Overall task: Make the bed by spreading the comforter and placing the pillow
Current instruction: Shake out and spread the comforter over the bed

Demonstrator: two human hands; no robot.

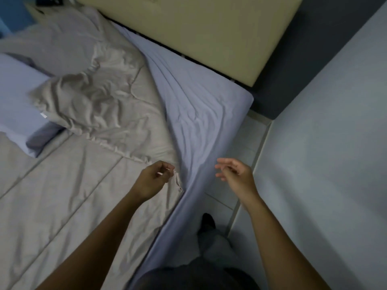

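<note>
Left hand (154, 178) is curling at the 3 o'clock edge of the grey quilted comforter (83, 185), grip unclear, likely straightening it; right hand (234, 172) is hovering loose-fingered, empty.

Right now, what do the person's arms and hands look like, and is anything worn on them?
The left forearm and right forearm are bare, with no sleeves in view. The left hand and the right hand carry no gloves, and I see no rings, watch or bracelet on either wrist.

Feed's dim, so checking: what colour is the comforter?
The comforter is plain greyish beige with stitched quilting lines, seen best in the head view.
</note>
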